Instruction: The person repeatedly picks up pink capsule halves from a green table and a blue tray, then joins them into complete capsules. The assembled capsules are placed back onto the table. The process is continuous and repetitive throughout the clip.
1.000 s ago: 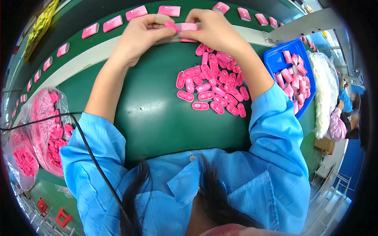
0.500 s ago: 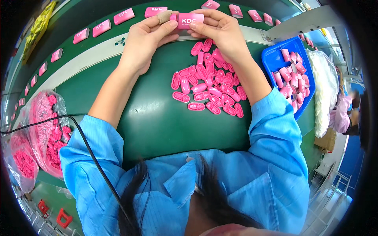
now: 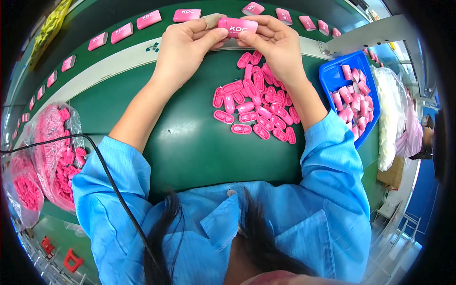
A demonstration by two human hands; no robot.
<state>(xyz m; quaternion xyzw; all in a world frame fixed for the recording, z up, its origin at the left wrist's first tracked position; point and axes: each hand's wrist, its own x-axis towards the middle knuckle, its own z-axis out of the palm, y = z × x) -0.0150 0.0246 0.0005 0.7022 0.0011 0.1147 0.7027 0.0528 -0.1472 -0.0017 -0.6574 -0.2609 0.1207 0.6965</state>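
Note:
At the far side of the green bench I hold a small pink plastic casing [image 3: 240, 28] with white lettering between both hands. My right hand [image 3: 280, 50] is closed round its right part, thumb on the front face. My left hand [image 3: 187, 50] is closed at its left end, pinching a pink end cap [image 3: 222, 23] that sits against the casing; whether it is fully seated I cannot tell. One left finger wears a beige finger cover [image 3: 212, 20]. Below my hands lies a loose pile of pink oval end caps [image 3: 256, 97], some showing their hollow side.
Pink casings [image 3: 122, 33] stand in a curved row on a green strip beyond a pale rail [image 3: 107, 66]. A blue tray [image 3: 327, 78] of pink sleeves is at the right. Clear bags [image 3: 45, 142] of pink parts lie at the left, and a black cable [image 3: 102, 161] crosses my left arm.
Both hands have shifted slightly right in the picture with the casing. The end cap at its left end, earlier standing out a little, now looks closer against it.

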